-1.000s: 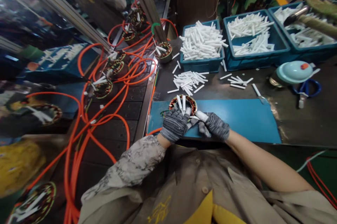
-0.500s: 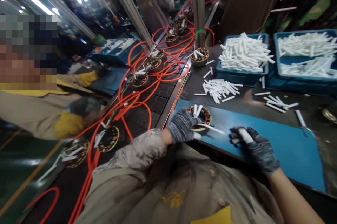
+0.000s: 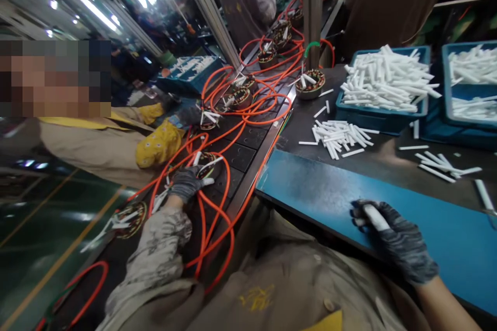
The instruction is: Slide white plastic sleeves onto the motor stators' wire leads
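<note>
A dark segmented conveyor (image 3: 246, 137) runs beside a dark flat bench (image 3: 388, 157) with one smooth blue rectangular mat (image 3: 310, 175). Two blue plastic bins (image 3: 382, 119) hold short white tubes (image 3: 384, 82); two loose tube clusters lie nearer the mat. Glossy orange hoses (image 3: 233, 240) loop over the conveyor. There, one round dark ring with multicoloured windings (image 3: 209, 166) is seemingly grasped at its rim by the curled fingers of the left hand (image 3: 185, 184). The right hand (image 3: 396, 232), gloved in grey knit, is half closed above the mat; whether it holds anything I cannot tell.
</note>
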Demonstrator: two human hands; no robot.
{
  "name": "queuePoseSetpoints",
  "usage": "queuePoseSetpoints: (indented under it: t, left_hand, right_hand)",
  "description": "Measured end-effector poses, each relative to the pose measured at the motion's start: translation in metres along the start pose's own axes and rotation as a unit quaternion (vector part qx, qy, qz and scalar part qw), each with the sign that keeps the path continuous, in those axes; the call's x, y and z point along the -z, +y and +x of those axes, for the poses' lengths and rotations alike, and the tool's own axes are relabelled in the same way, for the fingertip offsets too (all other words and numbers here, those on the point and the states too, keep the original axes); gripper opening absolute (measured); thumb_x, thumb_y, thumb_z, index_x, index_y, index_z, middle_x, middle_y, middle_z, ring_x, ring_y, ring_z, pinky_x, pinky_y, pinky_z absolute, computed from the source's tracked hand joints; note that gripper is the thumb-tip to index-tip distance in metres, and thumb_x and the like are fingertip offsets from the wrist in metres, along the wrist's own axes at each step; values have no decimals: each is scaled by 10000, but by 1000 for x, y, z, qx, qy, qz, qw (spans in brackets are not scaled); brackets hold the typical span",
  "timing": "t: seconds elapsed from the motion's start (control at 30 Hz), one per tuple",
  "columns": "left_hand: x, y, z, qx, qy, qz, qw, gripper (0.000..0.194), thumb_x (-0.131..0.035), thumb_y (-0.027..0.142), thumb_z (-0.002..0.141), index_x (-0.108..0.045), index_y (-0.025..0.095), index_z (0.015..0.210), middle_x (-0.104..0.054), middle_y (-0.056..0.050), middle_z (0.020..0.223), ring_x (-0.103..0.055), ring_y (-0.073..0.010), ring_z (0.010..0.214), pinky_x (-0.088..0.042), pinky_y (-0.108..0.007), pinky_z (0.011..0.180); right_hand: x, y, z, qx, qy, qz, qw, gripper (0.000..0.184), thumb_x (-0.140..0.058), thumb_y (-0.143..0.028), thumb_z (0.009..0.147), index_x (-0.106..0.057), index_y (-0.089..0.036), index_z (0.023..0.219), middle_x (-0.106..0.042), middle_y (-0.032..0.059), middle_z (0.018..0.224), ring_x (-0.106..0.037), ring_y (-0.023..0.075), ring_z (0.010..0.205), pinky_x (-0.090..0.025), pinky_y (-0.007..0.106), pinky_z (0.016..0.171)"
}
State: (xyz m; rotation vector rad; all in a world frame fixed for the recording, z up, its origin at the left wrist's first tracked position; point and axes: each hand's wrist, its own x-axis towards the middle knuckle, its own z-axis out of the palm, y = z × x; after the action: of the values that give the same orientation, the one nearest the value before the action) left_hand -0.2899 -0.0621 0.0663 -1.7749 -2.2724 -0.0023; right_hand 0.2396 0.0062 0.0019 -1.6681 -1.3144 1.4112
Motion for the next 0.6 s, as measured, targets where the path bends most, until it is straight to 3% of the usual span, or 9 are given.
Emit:
queuePoseSetpoints:
  t: [0.07,0.17,0.23,0.3,0.37,0.47,0.6]
  left_hand:
    - [-2,-2,-13,30,-1,30,999,617,-441,695,955,-709,173,1145,-791,-99,929,-710,-290,859,-559,-517,899]
    - [1,24,-37,73,40,89,993,679,-427,590,987,-479,142,1495,-692,-204,1310,-614,-421,1224,-350,-740,1096]
    - [-1,52,-56,24,40,77,996,797,-536,603,932,-380,147,1567,-530,-220,1520,-457,-445,1420,-278,-706,1181]
    - [-10,80,-76,-95,-35,11,995,952,-685,640,810,-409,114,1554,-463,-230,1575,-413,-427,1469,-344,-580,1206]
    - [-25,98,-94,-140,-106,-13,984,963,-757,584,754,-459,104,1534,-438,-232,1593,-424,-417,1471,-391,-515,1189]
    - [-46,103,-112,-93,-136,2,986,714,-683,412,853,-528,169,1506,-458,-184,1594,-447,-380,1471,-391,-516,1183]
    - [-53,80,-115,-37,-114,-9,993,481,-465,286,979,-608,255,1437,-595,-111,1488,-578,-306,1370,-311,-563,1225]
  right_hand:
    - [1,2,0,6,3,-17,1000,450,-656,-664,788,-779,-284,996,-811,95,906,-774,316,795,-643,459,746]
    - [1,7,0,-3,0,-31,1000,483,-642,-677,794,-777,-281,1036,-811,94,957,-771,319,851,-630,459,795]
    - [1,12,0,-15,-4,-24,1000,523,-642,-691,799,-767,-270,1084,-810,92,999,-769,312,887,-618,450,826]
    - [1,15,-1,-22,-5,-10,1000,554,-654,-695,799,-759,-252,1116,-809,90,1012,-768,297,893,-613,423,827]
    - [1,17,-2,-24,0,2,1000,572,-668,-692,796,-758,-231,1123,-809,91,992,-768,278,876,-611,388,808]
    - [2,16,-3,-11,2,-2,1000,584,-667,-695,796,-764,-210,1108,-809,95,962,-766,261,860,-610,362,810]
    - [2,15,-2,5,-13,0,1000,562,-668,-687,795,-767,-221,1094,-812,87,947,-774,262,845,-622,359,777]
